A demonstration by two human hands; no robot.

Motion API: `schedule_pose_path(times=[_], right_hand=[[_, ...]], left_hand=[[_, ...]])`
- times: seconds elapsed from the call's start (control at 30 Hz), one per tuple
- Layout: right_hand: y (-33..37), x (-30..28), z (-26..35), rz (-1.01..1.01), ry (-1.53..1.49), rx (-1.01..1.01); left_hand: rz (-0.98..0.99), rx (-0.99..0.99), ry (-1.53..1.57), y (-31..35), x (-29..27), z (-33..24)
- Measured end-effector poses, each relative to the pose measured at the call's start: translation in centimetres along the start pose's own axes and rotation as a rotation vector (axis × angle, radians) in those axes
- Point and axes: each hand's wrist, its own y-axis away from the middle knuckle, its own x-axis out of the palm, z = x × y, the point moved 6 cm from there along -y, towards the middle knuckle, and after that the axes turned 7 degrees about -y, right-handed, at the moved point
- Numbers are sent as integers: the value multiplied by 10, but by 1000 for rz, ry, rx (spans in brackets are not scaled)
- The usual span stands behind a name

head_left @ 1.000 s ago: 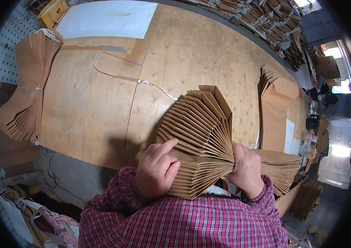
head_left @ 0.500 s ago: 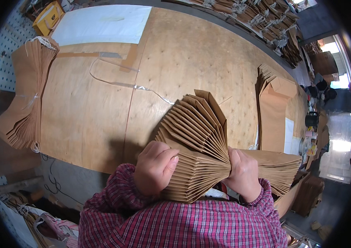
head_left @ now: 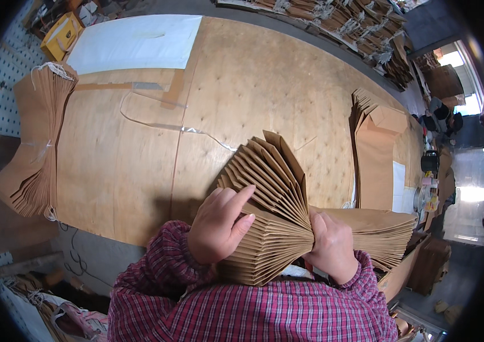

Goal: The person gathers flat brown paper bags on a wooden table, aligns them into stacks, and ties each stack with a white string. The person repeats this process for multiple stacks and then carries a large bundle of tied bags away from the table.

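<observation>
A thick stack of brown kraft paper bags [head_left: 256,242] is fanned out in front of my body, over the near edge of the table. My right hand [head_left: 331,242] grips it around the pinched middle, and the folded ends spread to either side. Over the left part of the fan is my left hand [head_left: 216,225]. Its index finger stretches across the folds and its thumb stands apart, while the other fingers curl. I cannot tell whether those curled fingers touch the bags beneath.
A tied bundle of paper bags [head_left: 39,137] stands at the table's left end. Another bag stack [head_left: 376,165] lies on the right. White sheet [head_left: 133,43], clear strip [head_left: 159,125] and yellow box [head_left: 59,37] are farther back. More bundles [head_left: 333,25] fill the far side.
My left index finger has straightened and moved away from the thumb; before, the fingers were curled together. The fanned bags and my right hand have shifted slightly left.
</observation>
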Motion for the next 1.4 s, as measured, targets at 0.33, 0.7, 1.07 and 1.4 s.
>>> schedule_pose_path(times=[0.33, 0.7, 1.07, 1.4], right_hand=[[-1, -1, 0, 15, -5, -1], [-2, -1, -1, 17, -13, -15], [-3, -3, 0, 28, -17, -8], [3, -3, -4, 22, -37, -15]], left_hand=[[-138, 274, -130, -11, -6, -3], [20, 128, 76, -31, 3, 1], [-94, 347, -208, -38, 1, -1], [451, 419, -155, -52, 30, -57]])
